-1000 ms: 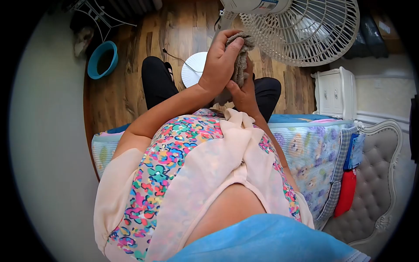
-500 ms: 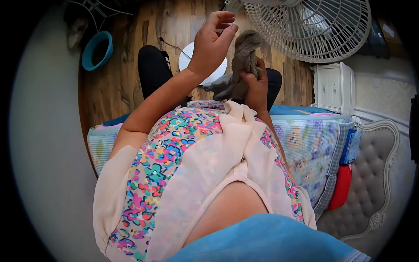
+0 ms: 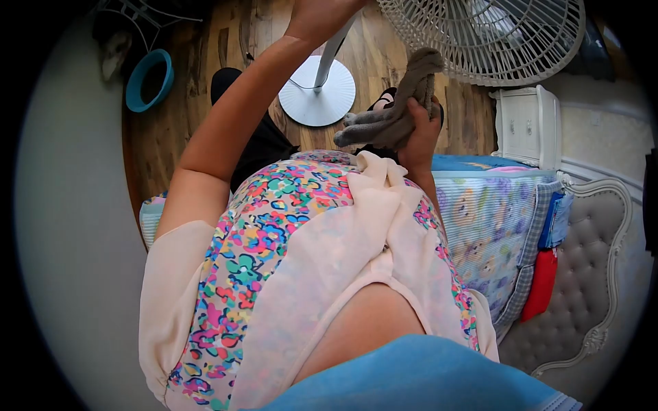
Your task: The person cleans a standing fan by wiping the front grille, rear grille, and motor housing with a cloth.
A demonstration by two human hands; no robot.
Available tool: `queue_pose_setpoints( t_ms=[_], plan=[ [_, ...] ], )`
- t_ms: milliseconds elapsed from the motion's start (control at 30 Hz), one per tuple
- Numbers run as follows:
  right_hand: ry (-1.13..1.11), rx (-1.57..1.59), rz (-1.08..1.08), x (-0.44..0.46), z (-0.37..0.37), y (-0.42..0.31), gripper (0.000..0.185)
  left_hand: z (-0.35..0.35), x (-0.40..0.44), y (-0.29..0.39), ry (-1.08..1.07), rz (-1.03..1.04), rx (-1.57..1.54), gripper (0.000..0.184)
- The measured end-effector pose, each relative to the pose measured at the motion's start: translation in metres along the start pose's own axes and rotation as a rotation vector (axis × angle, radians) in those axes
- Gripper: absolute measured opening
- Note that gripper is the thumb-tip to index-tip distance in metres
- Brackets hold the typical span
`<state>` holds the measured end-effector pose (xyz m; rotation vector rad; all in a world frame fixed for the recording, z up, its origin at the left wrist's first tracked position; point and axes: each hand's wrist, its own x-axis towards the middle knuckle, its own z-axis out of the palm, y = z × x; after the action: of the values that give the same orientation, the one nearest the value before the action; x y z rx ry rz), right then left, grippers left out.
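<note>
Loosely, I held the grey-brown, thick-looking cloth (image 3: pixel 391 115) in my right hand (image 3: pixel 419 135), thumb over its right side and fingers curled behind, so one bunched end stood up and the other trailed toward my lap; gripping it by one side probably let the rest hang free. My left hand (image 3: pixel 322 17) was at the upper edge of the view, near the slim white pole (image 3: pixel 335 53); its fingertips were cut off, so I could not tell whether those fingers were spread or pressed together. The round white base (image 3: pixel 308 111) sat flat between my legs, presumably keeping the pole within reach of my seat on the bed with its flowered, striped cover (image 3: pixel 473 219). Up on the right, the round white fan cage (image 3: pixel 483 38) bounded the room above the cloth. Bare wooden plank floor (image 3: pixel 223 44) lay open between the base and the blue plastic basin (image 3: pixel 136 96), which stood well apart on the left.
</note>
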<state>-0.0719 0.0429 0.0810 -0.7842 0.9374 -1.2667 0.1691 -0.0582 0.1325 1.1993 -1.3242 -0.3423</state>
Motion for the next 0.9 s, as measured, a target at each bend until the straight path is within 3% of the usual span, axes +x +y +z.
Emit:
queue_pose_setpoints(
  t_ms=[67,200,300,400,467,567,700,767,900],
  plan=[
    [0.024,0.018,-0.007,0.000,-0.001,0.000,0.039,0.000,0.007,0.008,-0.087,-0.135,-0.074,0.060],
    [0.038,0.029,-0.023,0.000,-0.005,-0.001,0.041,0.011,0.013,0.000,-0.032,-0.086,0.129,0.063],
    [0.028,0.040,-0.004,-0.002,-0.005,-0.003,0.042,0.013,0.019,-0.010,-0.119,-0.191,0.128,0.069],
    [0.041,0.055,-0.015,-0.003,-0.005,-0.003,0.042,0.018,0.022,-0.021,-0.117,-0.140,0.011,0.060],
    [0.040,0.064,-0.027,-0.003,-0.007,-0.003,0.042,0.018,0.026,-0.023,-0.282,-0.274,0.022,0.043],
    [0.044,0.080,-0.036,-0.002,-0.011,-0.002,0.042,0.024,0.027,-0.044,-0.254,-0.149,-0.187,0.029],
    [0.048,0.077,-0.041,0.001,-0.018,0.003,0.031,0.027,0.027,-0.052,-0.265,-0.059,-0.151,0.027],
    [0.061,0.085,-0.047,0.001,-0.019,0.002,0.031,0.028,0.026,-0.046,-0.180,0.050,0.155,0.027],
    [0.098,0.111,-0.053,0.000,-0.023,0.001,0.033,0.031,0.025,-0.040,-0.151,0.018,0.181,0.029]
  ],
)
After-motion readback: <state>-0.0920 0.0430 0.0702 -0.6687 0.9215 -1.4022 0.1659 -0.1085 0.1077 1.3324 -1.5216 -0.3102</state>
